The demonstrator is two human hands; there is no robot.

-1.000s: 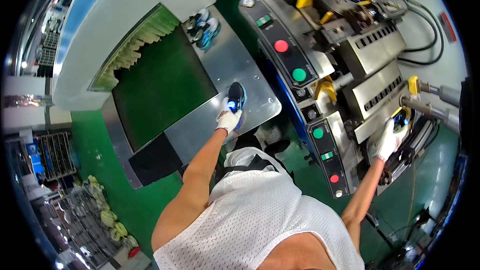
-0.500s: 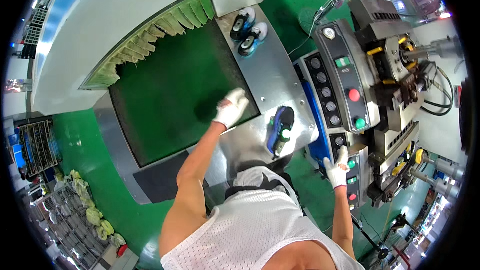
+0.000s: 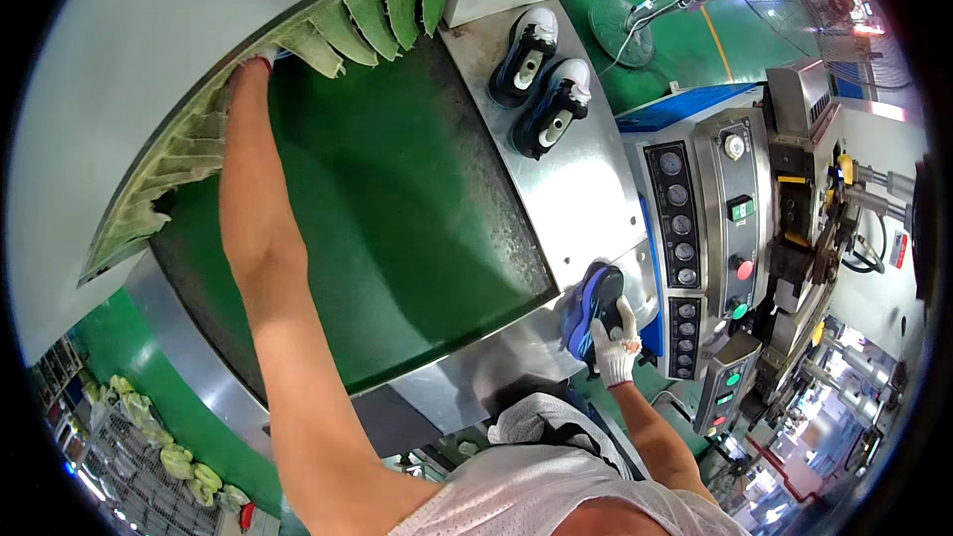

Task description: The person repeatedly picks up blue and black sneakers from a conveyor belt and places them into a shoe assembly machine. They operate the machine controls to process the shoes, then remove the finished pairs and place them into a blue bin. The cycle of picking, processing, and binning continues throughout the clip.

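My left arm stretches across the green conveyor belt to the strip curtain of the machine opening. There my left hand, in a white glove, is mostly hidden among the strips, so its fingers do not show. A small bluish bit shows beside it, too small to name. My right hand, also gloved in white, closes its thumb and fingers around one end of a black and purple-blue shoe at the metal ledge's near corner. Farther along that ledge, a pair of black and white shoes lies side by side.
Bordering the belt on the right is the metal ledge. Beyond it stands a press machine with gauges and coloured buttons. A round fan base with a cable is on the green floor. Wire racks stand at lower left.
My left hand has gone from over the belt's near right side far left into the curtain. My right hand has left the machine's button panel and taken hold of the shoe.
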